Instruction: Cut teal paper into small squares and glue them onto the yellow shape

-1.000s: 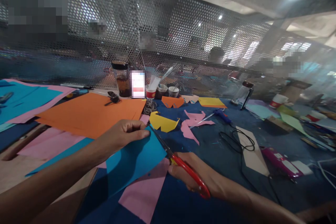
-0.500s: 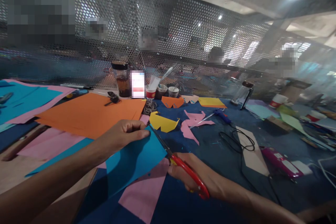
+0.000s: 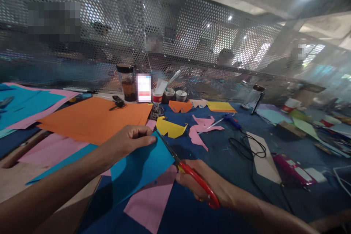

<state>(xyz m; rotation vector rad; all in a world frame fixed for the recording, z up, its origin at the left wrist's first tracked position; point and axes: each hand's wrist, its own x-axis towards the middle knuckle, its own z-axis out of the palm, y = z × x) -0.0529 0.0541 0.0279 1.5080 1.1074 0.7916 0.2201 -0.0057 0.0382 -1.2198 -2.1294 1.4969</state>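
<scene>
My left hand [image 3: 128, 140] pinches the top corner of a blue paper sheet [image 3: 139, 168] held above the table. Red-handled scissors [image 3: 192, 177] are gripped in my right hand [image 3: 208, 186], with their blades lying closed along the sheet's right edge up to its top corner. Under the blue sheet lies a pink paper piece [image 3: 150, 201].
A large orange sheet [image 3: 93, 119] lies at left, with blue and pink sheets [image 3: 27, 104] beyond. Yellow [image 3: 170, 127] and pink cut-outs [image 3: 203, 129], a black cable [image 3: 252, 146], a purple tool [image 3: 293, 168], a jar [image 3: 127, 82] and cups [image 3: 168, 95] stand before a perforated metal screen [image 3: 175, 44].
</scene>
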